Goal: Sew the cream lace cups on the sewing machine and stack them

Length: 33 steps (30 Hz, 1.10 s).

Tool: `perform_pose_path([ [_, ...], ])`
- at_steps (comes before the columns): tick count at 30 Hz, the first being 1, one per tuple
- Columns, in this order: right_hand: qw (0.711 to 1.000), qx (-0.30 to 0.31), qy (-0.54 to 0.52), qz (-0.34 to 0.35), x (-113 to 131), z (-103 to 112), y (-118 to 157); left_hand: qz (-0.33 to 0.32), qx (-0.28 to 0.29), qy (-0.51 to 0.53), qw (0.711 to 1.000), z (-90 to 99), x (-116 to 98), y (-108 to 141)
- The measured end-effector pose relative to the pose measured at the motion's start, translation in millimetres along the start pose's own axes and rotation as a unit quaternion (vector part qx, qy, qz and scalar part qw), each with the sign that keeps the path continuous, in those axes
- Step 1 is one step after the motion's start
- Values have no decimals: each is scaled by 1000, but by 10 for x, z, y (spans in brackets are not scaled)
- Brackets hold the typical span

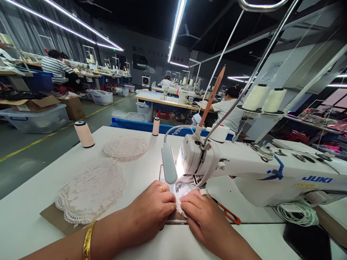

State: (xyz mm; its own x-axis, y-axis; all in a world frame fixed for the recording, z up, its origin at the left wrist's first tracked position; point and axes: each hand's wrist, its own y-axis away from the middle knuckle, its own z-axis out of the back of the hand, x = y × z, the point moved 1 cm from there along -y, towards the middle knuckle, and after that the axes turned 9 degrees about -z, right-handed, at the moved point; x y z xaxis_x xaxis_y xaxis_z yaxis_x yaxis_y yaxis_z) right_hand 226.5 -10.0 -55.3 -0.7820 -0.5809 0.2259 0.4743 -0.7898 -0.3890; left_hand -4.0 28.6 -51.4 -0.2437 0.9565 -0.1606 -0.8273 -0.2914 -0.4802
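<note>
At the needle area of a white sewing machine [244, 159], a small piece of white lace [179, 206] lies between my two hands. My left hand [151, 209], with a ring and a gold bangle, has its fingers curled onto the lace's left edge. From the right, my right hand [203, 215] pinches the opposite edge. The fingertips' undersides are hidden. A small lamp [169, 164] lights the spot just above. Left of my arm lie a larger stack of lace pieces [92, 187] on brown card [58, 218] and a smaller lace stack [125, 148] behind it.
Two peach thread cones [84, 134] [155, 127] stand on the white table [141, 169]. Orange-handled snips [229, 213] lie right of my right hand, near coiled white cable [297, 213] and a black flat object [307, 240]. A pencil [213, 94] stands on the machine. Other people sit at machines beyond.
</note>
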Motion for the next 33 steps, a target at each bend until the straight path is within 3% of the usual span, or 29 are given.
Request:
perform_pose_path([
  [19, 999, -16, 23, -36, -39, -89, -79, 22, 12, -54, 998, -34, 120, -69],
  [28, 993, -17, 60, -100, -128, -175, -119, 69, 19, -78, 994, -4, 189, -139],
  [33, 992, -29, 59, -105, -163, -214, -130, 139, -21, -5, 990, 35, 251, -176],
])
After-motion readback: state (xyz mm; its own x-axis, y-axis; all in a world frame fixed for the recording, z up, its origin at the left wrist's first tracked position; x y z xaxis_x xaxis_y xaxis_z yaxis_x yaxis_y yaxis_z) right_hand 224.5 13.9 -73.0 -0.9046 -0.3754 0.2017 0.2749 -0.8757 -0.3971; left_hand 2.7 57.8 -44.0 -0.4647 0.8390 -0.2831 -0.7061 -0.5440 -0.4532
